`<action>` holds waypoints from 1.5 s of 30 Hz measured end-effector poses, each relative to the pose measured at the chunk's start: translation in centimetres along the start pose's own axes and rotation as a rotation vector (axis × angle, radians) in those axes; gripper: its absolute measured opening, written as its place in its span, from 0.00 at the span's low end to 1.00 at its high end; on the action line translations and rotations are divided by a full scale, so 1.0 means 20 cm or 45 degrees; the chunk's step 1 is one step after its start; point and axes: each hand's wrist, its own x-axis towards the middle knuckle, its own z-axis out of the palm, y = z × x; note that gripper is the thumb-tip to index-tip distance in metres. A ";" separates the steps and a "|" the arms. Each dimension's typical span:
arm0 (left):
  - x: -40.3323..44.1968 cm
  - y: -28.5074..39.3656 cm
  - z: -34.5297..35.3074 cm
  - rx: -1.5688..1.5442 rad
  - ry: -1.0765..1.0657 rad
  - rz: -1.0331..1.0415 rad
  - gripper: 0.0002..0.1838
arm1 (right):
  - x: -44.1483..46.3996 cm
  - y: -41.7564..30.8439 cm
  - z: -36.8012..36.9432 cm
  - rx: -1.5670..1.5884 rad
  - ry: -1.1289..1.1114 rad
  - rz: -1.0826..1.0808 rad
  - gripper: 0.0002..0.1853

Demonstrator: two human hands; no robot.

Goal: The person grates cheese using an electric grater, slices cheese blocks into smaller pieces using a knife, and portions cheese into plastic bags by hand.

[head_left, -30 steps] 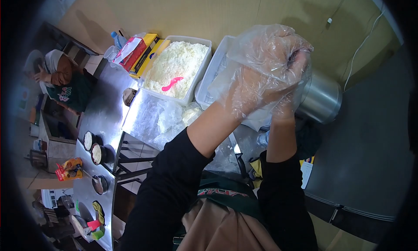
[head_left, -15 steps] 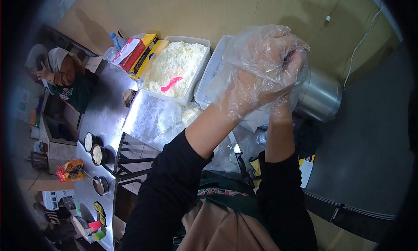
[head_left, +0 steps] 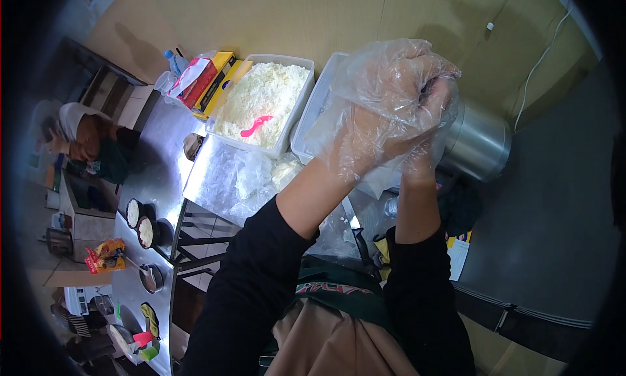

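Both of my hands are in clear plastic gloves and raised together in front of the wall. My left hand (head_left: 375,115) is closed against my right hand (head_left: 433,105), fingers wrapped and pressed together. Whatever lies between the palms, if anything, is hidden. Beneath them stands a translucent plastic tub (head_left: 309,129), partly covered by my hands. Just right of my hands is a large silver metal pot (head_left: 482,144). To the left, another plastic tub (head_left: 282,146) holds a heap of white, crumbly grated material (head_left: 267,92) with a pink-handled tool (head_left: 256,126) stuck in it.
A knife (head_left: 358,238) lies near my apron, beside plastic wrap (head_left: 251,180). Yellow and red boxes (head_left: 212,82) stand by the wall. On the metal table (head_left: 156,141) at left are round black pans (head_left: 147,232) and an orange packet (head_left: 105,255). Another person (head_left: 98,141) stands beyond it.
My clasped hands have barely shifted, staying pressed together. The other person at the left has moved slightly left and lower in view.
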 end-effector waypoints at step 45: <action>-0.02 0.03 -0.11 -0.110 -0.228 -0.075 0.12 | -0.01 -0.12 0.01 0.135 0.054 -0.101 0.10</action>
